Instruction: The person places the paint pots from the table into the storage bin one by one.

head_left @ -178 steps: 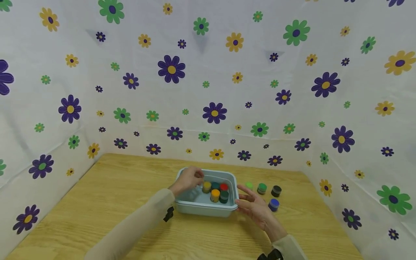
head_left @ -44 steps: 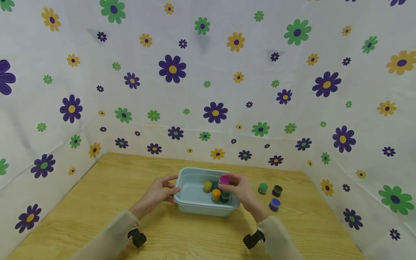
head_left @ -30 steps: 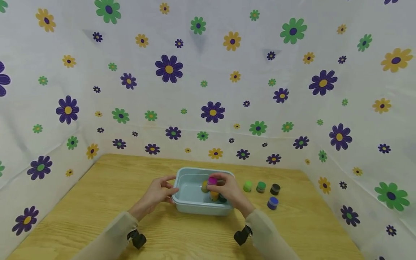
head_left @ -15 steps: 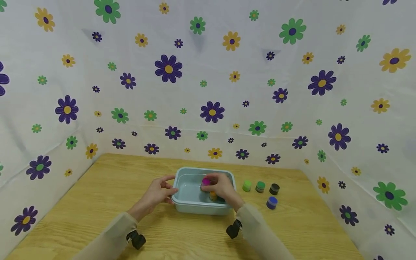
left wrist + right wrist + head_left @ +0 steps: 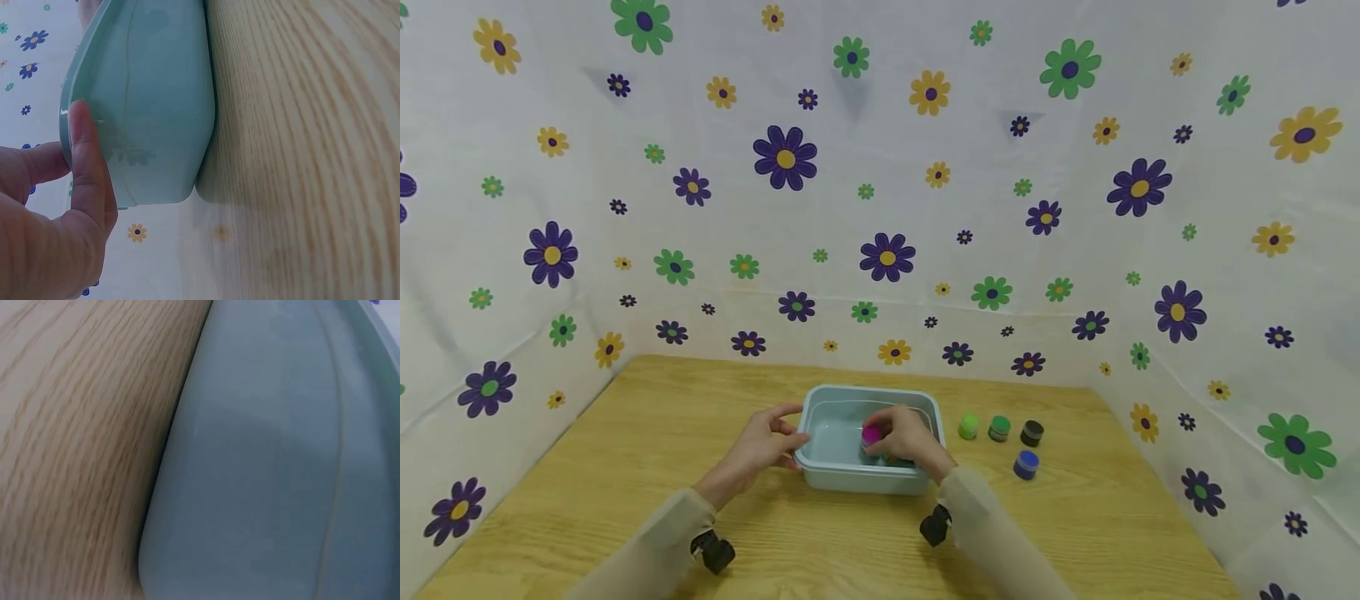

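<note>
A pale blue tub (image 5: 842, 479) stands on the wooden table. Inside it, my right hand (image 5: 908, 435) pinches a jar with a magenta lid (image 5: 870, 436) between thumb and fingers. Other jars in the tub are mostly hidden under that hand. At the tub's left end my left hand (image 5: 756, 450) grips the rim, and the left wrist view shows the thumb and fingers of this hand (image 5: 69, 212) on either side of the rim (image 5: 67, 125). Only the tub's outer wall (image 5: 250, 462) and the table fill the right wrist view; the right hand is not seen there.
Right of the tub stand jars with lids of light green (image 5: 968, 426), green (image 5: 999, 428), black (image 5: 1032, 432) and blue (image 5: 1026, 463). A white cloth with printed flowers (image 5: 700, 225) rises behind the wooden table (image 5: 700, 400) and along both sides.
The right hand has carried the magenta-lidded jar leftward from above the tub's right part and lowered it. The left hand, earlier over the tub's inside, has gripped the left rim since; the right hand left the right rim.
</note>
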A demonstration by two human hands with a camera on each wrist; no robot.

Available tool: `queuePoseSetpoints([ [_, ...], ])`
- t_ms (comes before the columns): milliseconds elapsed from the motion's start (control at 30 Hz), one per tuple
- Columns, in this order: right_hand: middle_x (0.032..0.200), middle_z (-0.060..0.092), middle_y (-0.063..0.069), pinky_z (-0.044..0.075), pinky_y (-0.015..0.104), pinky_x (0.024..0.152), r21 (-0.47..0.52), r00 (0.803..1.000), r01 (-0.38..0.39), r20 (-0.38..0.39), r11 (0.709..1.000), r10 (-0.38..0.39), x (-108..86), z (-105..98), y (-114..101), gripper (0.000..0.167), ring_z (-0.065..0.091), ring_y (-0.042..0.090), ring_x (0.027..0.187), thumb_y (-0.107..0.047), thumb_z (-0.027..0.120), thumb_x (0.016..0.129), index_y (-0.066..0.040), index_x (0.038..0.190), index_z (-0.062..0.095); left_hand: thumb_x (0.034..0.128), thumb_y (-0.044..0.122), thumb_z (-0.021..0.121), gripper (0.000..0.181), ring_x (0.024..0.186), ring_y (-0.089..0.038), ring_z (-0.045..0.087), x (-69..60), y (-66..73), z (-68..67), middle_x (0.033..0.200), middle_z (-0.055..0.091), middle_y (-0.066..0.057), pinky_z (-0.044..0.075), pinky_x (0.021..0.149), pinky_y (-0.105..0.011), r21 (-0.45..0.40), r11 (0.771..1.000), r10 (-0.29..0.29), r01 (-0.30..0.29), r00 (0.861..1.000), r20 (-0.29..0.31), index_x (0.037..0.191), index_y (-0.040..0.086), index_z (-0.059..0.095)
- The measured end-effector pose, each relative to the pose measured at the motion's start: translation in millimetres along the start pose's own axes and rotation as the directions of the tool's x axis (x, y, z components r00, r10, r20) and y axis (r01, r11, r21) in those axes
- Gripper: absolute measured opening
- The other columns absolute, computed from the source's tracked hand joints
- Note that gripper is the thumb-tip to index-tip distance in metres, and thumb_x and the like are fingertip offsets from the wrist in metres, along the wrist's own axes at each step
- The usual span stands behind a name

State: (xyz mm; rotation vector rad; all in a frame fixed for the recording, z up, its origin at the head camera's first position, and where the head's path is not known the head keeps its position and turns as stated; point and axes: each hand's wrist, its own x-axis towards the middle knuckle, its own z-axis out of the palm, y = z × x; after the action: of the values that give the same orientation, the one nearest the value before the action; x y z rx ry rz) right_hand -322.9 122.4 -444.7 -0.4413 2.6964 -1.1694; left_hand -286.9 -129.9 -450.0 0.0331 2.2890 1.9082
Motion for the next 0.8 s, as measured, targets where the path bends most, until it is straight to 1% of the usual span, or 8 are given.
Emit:
queuePoseSetpoints([
  [200, 0.101, 0.070, 0.007, 0.054, 0.028, 0.073, -0.033, 1.000, 0.029, 0.004, 0.999, -0.029, -3.0, 1.7, -3.7, 0.033, 0.058, 0.016, 0.084, -0.003, 0.083, 0.075, -0.003, 0.107, 0.073, 0.0898, 0.003, 0.069, 0.057, 0.071, -0.020, 0.063, -1.5, 1.0, -0.6, 0.101, 0.055, -0.016, 0.062, 0.064, -0.041, 0.003, 1.000, -0.006, 0.006, 1.000, -0.002, 0.142, 0.006, 0.047],
  [400, 0.101, 0.071, 0.008, 0.054, 0.028, 0.073, -0.062, 0.999, 0.037, 0.004, 0.997, -0.036, -1.8, 1.3, -4.8, 0.032, 0.058, 0.016, 0.084, -0.004, 0.082, 0.077, -0.003, 0.108, 0.073, 0.0898, 0.003, 0.069, 0.057, 0.071, -0.019, 0.063, -2.8, 2.1, -0.9, 0.101, 0.055, -0.016, 0.062, 0.062, -0.039, -0.005, 1.000, 0.008, -0.008, 1.000, 0.000, 0.142, 0.005, 0.047],
  [533, 0.102, 0.071, 0.008, 0.055, 0.028, 0.073, -0.066, 1.000, 0.030, 0.011, 0.997, -0.029, 0.7, 2.6, -3.0, 0.032, 0.058, 0.016, 0.084, -0.005, 0.080, 0.079, -0.003, 0.111, 0.073, 0.0900, 0.003, 0.068, 0.056, 0.070, -0.019, 0.063, -3.3, 1.2, -1.4, 0.101, 0.055, -0.016, 0.062, 0.062, -0.040, -0.009, 1.000, 0.013, -0.013, 1.000, -0.003, 0.142, 0.004, 0.047],
  [800, 0.104, 0.072, 0.009, 0.057, 0.032, 0.078, -0.066, 0.999, 0.033, 0.008, 0.997, -0.032, -2.9, 1.3, -1.5, 0.033, 0.062, 0.017, 0.089, -0.002, 0.079, 0.080, -0.002, 0.112, 0.072, 0.0896, 0.003, 0.069, 0.057, 0.070, -0.020, 0.063, -1.9, 0.8, -0.2, 0.101, 0.055, -0.017, 0.062, 0.061, -0.038, 0.011, 1.000, 0.004, -0.004, 1.000, -0.003, 0.142, 0.005, 0.047],
])
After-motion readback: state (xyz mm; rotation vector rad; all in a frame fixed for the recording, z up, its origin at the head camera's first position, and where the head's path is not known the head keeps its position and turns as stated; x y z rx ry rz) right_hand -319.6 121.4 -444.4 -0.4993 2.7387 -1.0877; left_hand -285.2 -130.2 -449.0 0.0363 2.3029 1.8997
